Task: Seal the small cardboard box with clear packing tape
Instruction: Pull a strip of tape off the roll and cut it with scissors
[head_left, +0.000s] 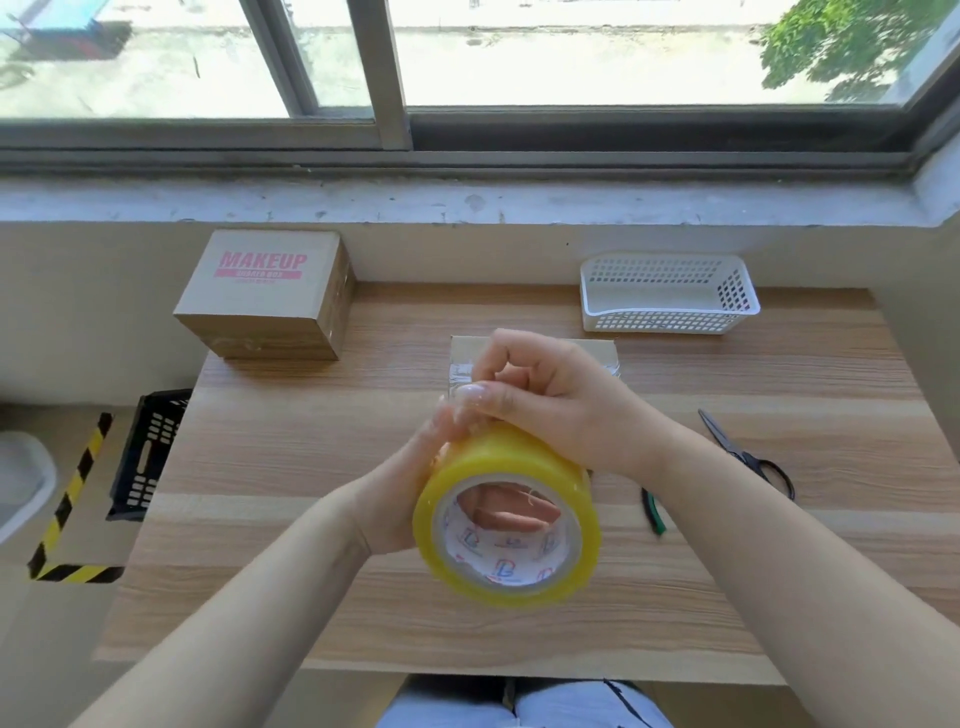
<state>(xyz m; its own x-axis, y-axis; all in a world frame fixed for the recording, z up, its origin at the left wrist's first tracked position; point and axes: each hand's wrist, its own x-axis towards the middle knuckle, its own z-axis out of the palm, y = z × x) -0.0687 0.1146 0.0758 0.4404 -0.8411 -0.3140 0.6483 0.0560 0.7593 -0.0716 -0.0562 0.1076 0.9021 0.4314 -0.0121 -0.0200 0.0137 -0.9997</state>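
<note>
- A black crate (150, 452) is seen on the floor, just beside the left edge of the table (311, 441).
- A big box (265, 296) is set at the table's far left corner. "MAKEUP" is printed on its top in pink letters. The smaller pink line under it is too blurred to be read.
- The roll (519, 457) of clear, yellowish tape is held up over the middle of the table by the left hand (410, 488). Its fingers (511, 512) are poked through the hole, so the roll is gripped from the left.
- Small red and blue marks are printed inside the roll's ring. They cannot be read.
- The right hand (550, 395) is laid on top of the roll with its fingers curled. Whether a tape end is pinched cannot be told.
- The small box (597, 353) is set on the table just behind the hands and is partly hidden by them. Shiny tape is seen on its left end.
- A green tool (653, 512) is laid near the right arm.
- A white basket (670, 293) is set at the far right.
- Scissors (748, 457) are laid below it.
</note>
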